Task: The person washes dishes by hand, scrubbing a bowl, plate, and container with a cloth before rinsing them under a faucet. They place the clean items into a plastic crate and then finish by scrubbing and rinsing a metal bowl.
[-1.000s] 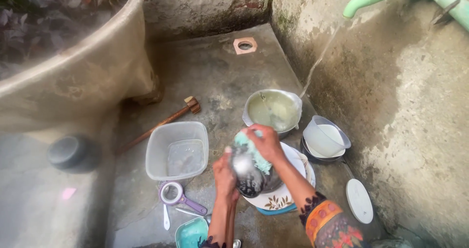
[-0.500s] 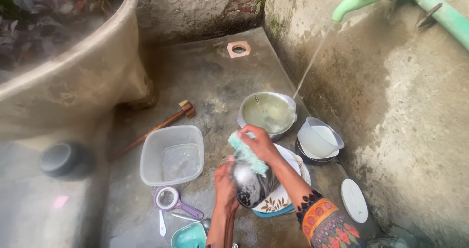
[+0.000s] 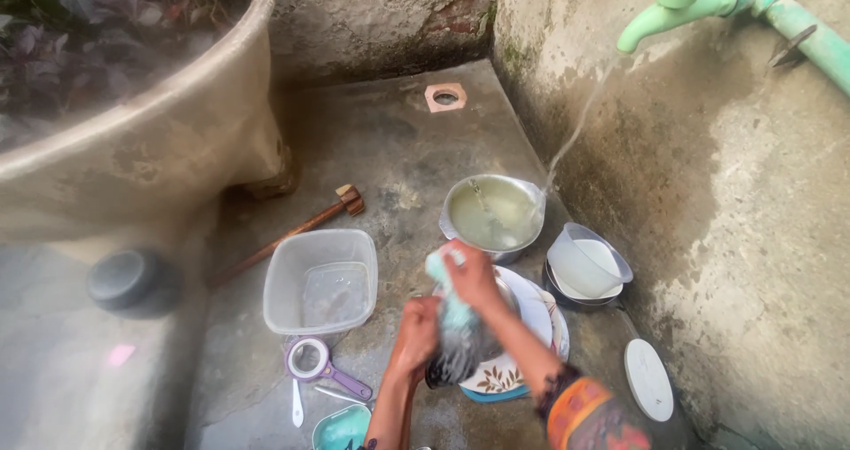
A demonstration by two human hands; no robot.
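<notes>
While the left hand (image 3: 416, 333) grips a steel pot (image 3: 452, 361) tilted over the plates (image 3: 522, 353), fingers wrapped round its rim to steady it, the right hand (image 3: 471, 277) presses a green sponge (image 3: 447, 304) against it, fingers closed.

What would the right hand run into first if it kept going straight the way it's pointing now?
Probably the steel pot filling under the tap stream: the right hand, gripping a green scrubber, points up toward it. Depth is hard to judge.
</notes>
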